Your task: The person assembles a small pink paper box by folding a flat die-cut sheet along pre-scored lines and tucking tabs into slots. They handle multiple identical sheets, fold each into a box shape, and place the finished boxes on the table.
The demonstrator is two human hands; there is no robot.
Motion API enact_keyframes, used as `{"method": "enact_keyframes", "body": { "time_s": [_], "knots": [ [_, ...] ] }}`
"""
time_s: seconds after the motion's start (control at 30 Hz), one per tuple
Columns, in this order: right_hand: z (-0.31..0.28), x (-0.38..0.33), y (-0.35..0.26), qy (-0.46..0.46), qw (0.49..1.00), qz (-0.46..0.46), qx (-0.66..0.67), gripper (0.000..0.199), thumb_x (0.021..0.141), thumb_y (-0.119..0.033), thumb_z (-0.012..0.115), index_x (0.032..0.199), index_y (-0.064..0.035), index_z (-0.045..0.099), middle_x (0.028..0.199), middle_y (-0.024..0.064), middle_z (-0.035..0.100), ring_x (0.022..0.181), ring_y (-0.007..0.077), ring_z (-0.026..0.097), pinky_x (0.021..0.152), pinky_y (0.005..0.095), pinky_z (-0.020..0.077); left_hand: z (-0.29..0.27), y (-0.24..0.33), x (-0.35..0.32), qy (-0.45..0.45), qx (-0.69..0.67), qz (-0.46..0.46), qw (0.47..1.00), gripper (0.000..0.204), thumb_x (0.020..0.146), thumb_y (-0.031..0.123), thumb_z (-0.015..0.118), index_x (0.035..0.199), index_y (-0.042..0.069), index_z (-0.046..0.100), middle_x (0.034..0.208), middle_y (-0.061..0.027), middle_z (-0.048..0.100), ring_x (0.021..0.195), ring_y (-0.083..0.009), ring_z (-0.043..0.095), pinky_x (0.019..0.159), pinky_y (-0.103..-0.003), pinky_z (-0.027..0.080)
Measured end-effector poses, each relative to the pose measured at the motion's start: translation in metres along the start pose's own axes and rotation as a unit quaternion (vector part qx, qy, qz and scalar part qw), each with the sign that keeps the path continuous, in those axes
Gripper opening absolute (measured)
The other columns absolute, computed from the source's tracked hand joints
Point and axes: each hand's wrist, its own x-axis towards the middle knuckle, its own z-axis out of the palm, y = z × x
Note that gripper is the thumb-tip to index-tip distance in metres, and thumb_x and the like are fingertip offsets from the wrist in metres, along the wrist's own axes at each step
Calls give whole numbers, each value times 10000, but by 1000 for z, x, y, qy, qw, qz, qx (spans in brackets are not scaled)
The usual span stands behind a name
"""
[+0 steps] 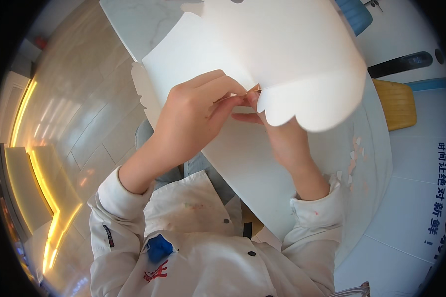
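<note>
A large white cardboard box (282, 39), partly folded and with scalloped flaps, stands tilted over the table in front of me. My left hand (191, 111) pinches a tan-edged corner of the box between thumb and fingers. From the right, my right hand (288, 141) reaches under the scalloped flap (327, 101), its thumb pressed at the same corner. That flap hides part of its fingers. The tan fold (254, 90) shows between both sets of fingertips.
The pale marbled table (252, 168) carries the box, and small pink and white scraps (354, 156) lie on its right side. A yellow seat (395, 105) and a blue one (356, 16) stand beyond the right edge. Tiled floor (96, 99) stretches left.
</note>
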Motion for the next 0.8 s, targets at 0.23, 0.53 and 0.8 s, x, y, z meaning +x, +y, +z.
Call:
{"method": "enact_keyframes", "body": {
  "time_s": [0.23,0.53,0.8],
  "knots": [
    [-3,0,-16,-24,980,-103,-170,429,978,48,450,1390,-47,520,1218,98,657,1043,172,657,895,333,582,-4,-26,-7,-35,52,99,993,135,784,-26,681,904,35,673,832,-87,631,696,-249,615,579,-333,486],
    [-1,-4,8,82,898,-232,-365,490,878,82,577,1331,-104,584,1085,124,682,796,237,660,692,315,540,19,-23,-10,61,61,111,990,163,672,-48,650,809,32,611,751,-97,571,602,-277,550,531,-366,463],
    [-4,3,14,85,970,-109,-199,318,958,-19,596,1274,-4,615,972,105,716,885,147,694,824,273,577,18,-15,-4,31,133,89,987,152,733,-7,678,843,48,589,743,-80,563,585,-255,545,536,-356,455]
  ]
}}
